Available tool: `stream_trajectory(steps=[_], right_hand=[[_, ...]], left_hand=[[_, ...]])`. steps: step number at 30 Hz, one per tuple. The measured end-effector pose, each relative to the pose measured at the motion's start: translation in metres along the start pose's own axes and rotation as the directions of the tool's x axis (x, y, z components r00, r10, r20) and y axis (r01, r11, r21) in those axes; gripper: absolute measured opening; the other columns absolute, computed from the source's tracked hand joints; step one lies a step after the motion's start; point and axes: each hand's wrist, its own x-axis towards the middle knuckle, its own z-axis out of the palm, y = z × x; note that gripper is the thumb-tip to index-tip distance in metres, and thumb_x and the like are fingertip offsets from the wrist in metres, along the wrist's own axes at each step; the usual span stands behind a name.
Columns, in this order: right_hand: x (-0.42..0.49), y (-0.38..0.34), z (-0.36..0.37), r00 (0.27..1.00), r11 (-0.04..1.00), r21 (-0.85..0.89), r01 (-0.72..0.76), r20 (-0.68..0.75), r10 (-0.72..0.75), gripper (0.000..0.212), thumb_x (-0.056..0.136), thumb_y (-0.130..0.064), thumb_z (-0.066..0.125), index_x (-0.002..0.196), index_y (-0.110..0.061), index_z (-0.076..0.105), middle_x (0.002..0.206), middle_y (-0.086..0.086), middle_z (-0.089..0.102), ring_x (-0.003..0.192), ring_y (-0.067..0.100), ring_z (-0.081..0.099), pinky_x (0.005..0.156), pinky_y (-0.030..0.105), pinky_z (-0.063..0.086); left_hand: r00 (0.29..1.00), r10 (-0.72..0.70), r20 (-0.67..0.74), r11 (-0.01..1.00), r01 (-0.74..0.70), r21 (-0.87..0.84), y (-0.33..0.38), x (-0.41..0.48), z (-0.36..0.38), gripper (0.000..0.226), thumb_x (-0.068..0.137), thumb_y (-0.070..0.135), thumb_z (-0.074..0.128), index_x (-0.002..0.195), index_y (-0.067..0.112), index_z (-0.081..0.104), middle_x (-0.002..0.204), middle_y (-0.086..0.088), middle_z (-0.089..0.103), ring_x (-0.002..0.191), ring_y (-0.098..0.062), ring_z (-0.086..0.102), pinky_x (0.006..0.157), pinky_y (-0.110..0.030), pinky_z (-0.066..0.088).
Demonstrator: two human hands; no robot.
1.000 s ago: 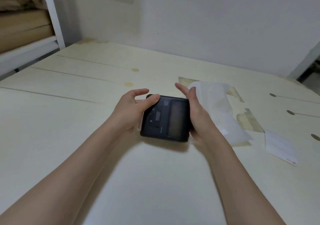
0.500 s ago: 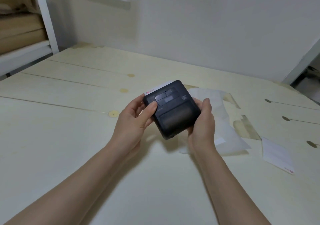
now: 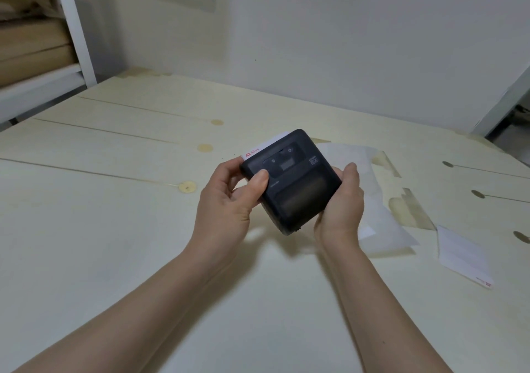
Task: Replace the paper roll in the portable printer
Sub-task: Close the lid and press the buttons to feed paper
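Observation:
A small black portable printer [image 3: 295,180] is held above the table, tilted with its top face toward me. My left hand [image 3: 229,200] grips its left side, thumb on the top face. My right hand [image 3: 341,206] cups its right side and lower corner. A white label strip with red print [image 3: 258,149] sticks out of the printer's far left edge. The lid looks shut; any roll inside is hidden.
The pale wooden table [image 3: 114,229] has round plugs and seams. A translucent backing sheet [image 3: 375,200] lies right of my hands. A loose white label [image 3: 461,255] rests further right. A white shelf frame [image 3: 74,28] stands at the back left.
The printer went from lying flat near the table to lifted and turned, its top face toward me. Both hands shifted to its sides, and a label strip now shows at its far edge.

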Motion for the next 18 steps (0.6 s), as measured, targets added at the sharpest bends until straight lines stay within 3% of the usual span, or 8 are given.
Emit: stream_trajectory(steps=[4,7,9,11,14,16,18], right_hand=[[-0.001,0.003,0.004,0.965,0.979,0.014,-0.205,0.172,0.2,0.052,0.099,-0.058,0.036,0.113,-0.018,0.066,0.107,0.004,0.076,0.095,0.018,0.074,0.072,0.034,0.061],[-0.011,0.014,0.011,0.912,0.964,-0.043,-0.262,0.315,0.262,0.058,0.091,-0.043,0.063,0.135,-0.01,0.044,0.124,0.015,0.066,0.101,0.028,0.074,0.077,0.046,0.062],[-0.015,0.015,0.015,0.908,0.96,-0.048,-0.275,0.315,0.276,0.05,0.095,-0.025,0.063,0.137,-0.011,0.038,0.124,0.017,0.063,0.1,0.028,0.073,0.075,0.042,0.062],[-0.013,0.009,0.015,0.927,0.967,-0.057,-0.247,0.277,0.253,0.042,0.098,-0.02,0.059,0.136,-0.012,0.044,0.122,0.013,0.064,0.099,0.024,0.069,0.07,0.037,0.06],[-0.001,0.006,0.012,0.948,0.976,-0.15,-0.161,0.251,0.195,0.037,0.097,-0.026,0.059,0.131,-0.013,0.052,0.114,0.009,0.064,0.088,0.018,0.063,0.057,0.026,0.052],[0.003,0.009,0.011,0.958,0.962,-0.241,-0.129,0.219,0.183,0.039,0.094,-0.032,0.062,0.126,-0.012,0.053,0.106,0.007,0.064,0.075,0.015,0.059,0.051,0.025,0.046],[0.005,0.013,0.012,0.96,0.939,-0.319,-0.127,0.198,0.197,0.044,0.09,-0.04,0.065,0.123,-0.014,0.053,0.102,0.006,0.065,0.065,0.014,0.055,0.051,0.026,0.044]], left_hand=[[0.995,-0.032,-0.095,0.998,0.027,-0.05,0.002,0.0,0.003,0.033,0.093,0.017,0.063,0.123,0.01,0.052,0.106,0.01,0.064,0.083,0.008,0.07,0.096,-0.037,0.053],[0.985,-0.115,-0.13,0.991,0.104,-0.088,0.002,0.003,-0.004,0.044,0.089,0.017,0.07,0.123,0.007,0.045,0.11,0.006,0.059,0.086,0.006,0.07,0.09,-0.031,0.054],[0.979,-0.165,-0.121,0.985,0.157,-0.076,0.002,0.008,-0.014,0.06,0.08,0.02,0.079,0.127,0.012,0.042,0.12,-0.003,0.056,0.096,-0.005,0.071,0.09,-0.032,0.055],[0.975,-0.211,-0.076,0.975,0.204,-0.088,0.005,0.013,-0.021,0.071,0.083,0.024,0.076,0.139,0.019,0.033,0.117,-0.007,0.061,0.1,-0.011,0.07,0.098,-0.038,0.052],[0.974,-0.22,-0.058,0.972,0.213,-0.102,0.013,0.021,-0.029,0.063,0.093,0.039,0.06,0.146,0.029,0.028,0.119,-0.001,0.062,0.103,-0.013,0.067,0.103,-0.04,0.047],[0.981,-0.187,-0.046,0.982,0.188,0.03,0.013,0.029,-0.037,0.053,0.095,0.043,0.055,0.144,0.031,0.038,0.129,0.001,0.058,0.115,-0.014,0.061,0.104,-0.037,0.045],[0.981,-0.196,-0.01,0.968,0.195,0.159,0.01,0.033,-0.043,0.04,0.095,0.043,0.054,0.133,0.032,0.054,0.128,0.004,0.062,0.113,-0.012,0.063,0.1,-0.034,0.049]])
